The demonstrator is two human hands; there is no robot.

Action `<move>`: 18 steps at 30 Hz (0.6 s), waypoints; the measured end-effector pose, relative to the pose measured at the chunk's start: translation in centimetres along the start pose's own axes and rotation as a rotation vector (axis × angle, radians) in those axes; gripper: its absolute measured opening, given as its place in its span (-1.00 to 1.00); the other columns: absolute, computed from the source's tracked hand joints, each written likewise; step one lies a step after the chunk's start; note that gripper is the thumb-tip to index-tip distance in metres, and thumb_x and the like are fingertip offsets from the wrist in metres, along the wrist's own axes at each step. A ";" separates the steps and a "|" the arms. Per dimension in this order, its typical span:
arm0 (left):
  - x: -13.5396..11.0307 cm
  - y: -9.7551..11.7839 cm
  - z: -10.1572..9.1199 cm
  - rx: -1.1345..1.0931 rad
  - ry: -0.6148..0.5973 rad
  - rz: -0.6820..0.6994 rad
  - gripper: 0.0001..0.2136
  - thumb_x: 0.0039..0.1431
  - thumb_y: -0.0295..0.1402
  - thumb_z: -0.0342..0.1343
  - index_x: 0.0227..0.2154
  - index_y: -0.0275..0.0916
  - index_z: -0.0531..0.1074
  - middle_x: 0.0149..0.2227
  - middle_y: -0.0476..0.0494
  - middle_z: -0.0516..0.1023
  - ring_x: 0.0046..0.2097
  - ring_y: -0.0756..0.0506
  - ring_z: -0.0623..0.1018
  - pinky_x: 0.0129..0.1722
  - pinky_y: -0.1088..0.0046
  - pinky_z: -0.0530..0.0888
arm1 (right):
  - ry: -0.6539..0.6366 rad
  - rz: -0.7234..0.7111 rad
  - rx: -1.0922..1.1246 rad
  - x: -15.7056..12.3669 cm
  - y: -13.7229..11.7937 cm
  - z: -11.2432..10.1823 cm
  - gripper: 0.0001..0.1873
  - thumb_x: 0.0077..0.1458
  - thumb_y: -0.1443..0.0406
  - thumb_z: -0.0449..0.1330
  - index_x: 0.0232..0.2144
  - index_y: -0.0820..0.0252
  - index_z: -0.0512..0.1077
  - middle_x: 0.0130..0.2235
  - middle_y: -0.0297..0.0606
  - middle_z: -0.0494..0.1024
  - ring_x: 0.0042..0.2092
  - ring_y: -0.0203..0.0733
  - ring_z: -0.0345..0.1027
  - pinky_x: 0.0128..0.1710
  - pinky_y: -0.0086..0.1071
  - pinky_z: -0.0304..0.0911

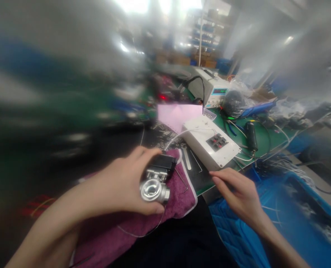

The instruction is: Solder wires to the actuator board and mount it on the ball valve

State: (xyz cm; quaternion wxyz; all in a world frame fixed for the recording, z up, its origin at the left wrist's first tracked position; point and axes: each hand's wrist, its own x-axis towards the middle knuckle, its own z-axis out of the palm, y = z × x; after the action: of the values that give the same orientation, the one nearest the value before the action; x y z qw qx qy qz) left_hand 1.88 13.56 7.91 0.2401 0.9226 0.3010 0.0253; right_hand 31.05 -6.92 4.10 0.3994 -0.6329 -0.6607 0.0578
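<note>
My left hand (pixel 126 182) is wrapped round a motorised valve, which has a black actuator housing (pixel 162 163) on top and a silver metal body (pixel 152 190) with a round threaded port facing me. The valve is over a purple towel (pixel 179 203). A bent hex key (pixel 182 180) lies on the towel just right of the valve. My right hand (pixel 239 191) is by the near corner of a white control box (pixel 210 139), thumb and index finger close together in a pinch. Anything between those fingertips is too small to make out.
An open-end wrench (pixel 187 158) and another hex key (pixel 196 162) lie beside the box. Loose screws and nuts (pixel 165 134) are scattered behind the towel. Further back are a pink sheet (pixel 179 113) and a bench instrument (pixel 210 87). A blue bin (pixel 238 230) stands at right.
</note>
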 end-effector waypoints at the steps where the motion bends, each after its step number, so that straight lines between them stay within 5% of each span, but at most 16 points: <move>1: 0.0 0.1 -0.1 -0.006 -0.007 -0.005 0.11 -0.25 0.31 0.42 0.38 0.07 0.18 0.24 -0.24 0.43 -0.06 -0.35 0.67 -0.06 0.12 0.59 | -0.032 0.007 0.006 0.1 -0.1 0.6 -0.77 0.37 0.35 0.26 0.04 0.10 0.58 -0.12 -0.24 0.63 -0.15 -0.24 0.55 -0.18 -0.37 0.47; 8: -0.2 1.0 -0.6 -0.031 -0.014 0.006 0.07 -0.25 0.28 0.45 0.36 0.06 0.23 0.21 -0.22 0.43 0.06 -0.37 0.62 0.09 0.09 0.55 | -0.257 0.071 -0.497 3.1 -0.8 5.9 -0.59 0.49 0.18 0.07 0.24 0.27 0.37 0.07 0.03 0.51 -0.10 -0.02 0.57 -0.16 -0.19 0.54; 12: -0.5 1.3 -0.6 -0.040 0.001 0.009 0.13 -0.26 0.29 0.44 0.40 0.02 0.18 0.26 -0.26 0.39 0.10 -0.40 0.61 0.14 0.07 0.53 | -0.281 0.112 -0.533 4.1 -0.7 7.2 -0.70 0.48 0.24 0.07 0.05 0.32 0.48 -0.05 0.03 0.50 -0.24 -0.03 0.55 -0.34 -0.25 0.45; 18: -0.8 1.0 -0.3 -0.031 0.017 0.018 0.12 -0.23 0.28 0.43 0.41 0.02 0.16 0.27 -0.27 0.38 0.08 -0.42 0.62 0.12 0.05 0.54 | -0.252 0.134 -0.514 4.0 -0.8 7.4 -0.71 0.47 0.23 0.09 0.05 0.30 0.48 -0.03 -0.02 0.49 -0.18 -0.02 0.54 -0.27 -0.24 0.45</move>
State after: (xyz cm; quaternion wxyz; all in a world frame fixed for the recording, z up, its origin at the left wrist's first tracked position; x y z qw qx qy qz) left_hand 1.70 12.50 8.75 0.2517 0.9212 0.2942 0.0398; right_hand 26.44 -0.38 1.34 0.1362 -0.7434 -0.6548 -0.0070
